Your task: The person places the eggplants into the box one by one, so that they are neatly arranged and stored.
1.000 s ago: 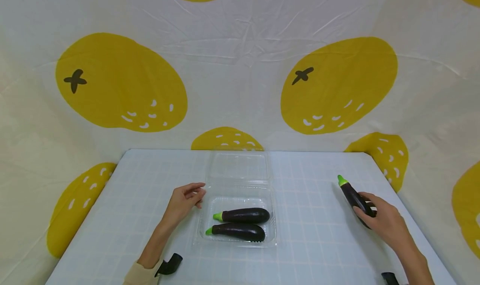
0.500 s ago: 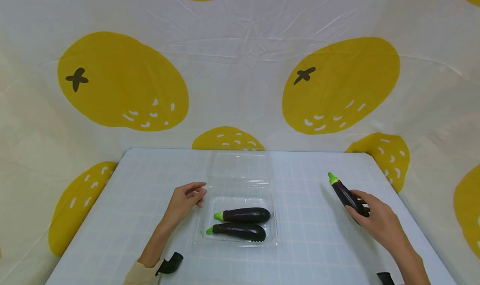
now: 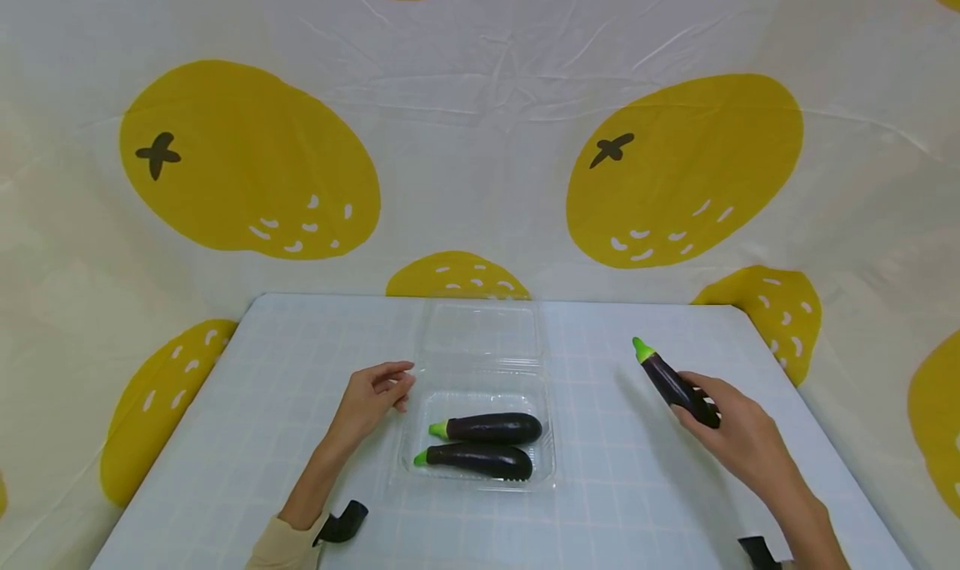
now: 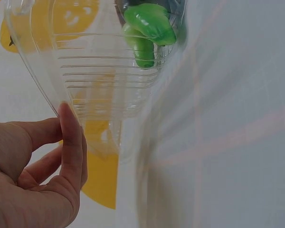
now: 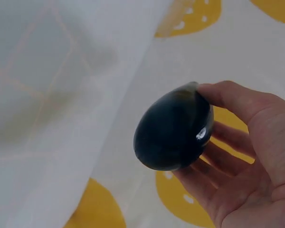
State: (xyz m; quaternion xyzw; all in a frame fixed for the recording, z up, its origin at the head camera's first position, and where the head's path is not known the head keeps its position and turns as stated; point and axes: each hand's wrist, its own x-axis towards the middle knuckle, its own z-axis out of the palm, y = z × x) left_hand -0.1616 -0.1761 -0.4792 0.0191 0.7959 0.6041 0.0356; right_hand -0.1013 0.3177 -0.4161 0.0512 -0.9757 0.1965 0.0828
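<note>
My right hand grips a dark eggplant with a green stem end, held above the table at the right. Its stem points up and to the left, away from the hand. The right wrist view shows the rounded end of this eggplant between thumb and fingers. An open clear plastic clamshell container stands at the middle, lid tipped back. Inside it lie two eggplants, an upper one and a lower one, stems to the left. My left hand pinches the container's left rim between thumb and fingers.
The table has a pale checked cover. Behind it hangs a white cloth printed with large yellow fruit shapes. Black straps sit at both wrists, the left strap near the container's front left.
My right hand has moved left with the eggplant, toward the container. The left hand and the two eggplants in the container have stayed in place.
</note>
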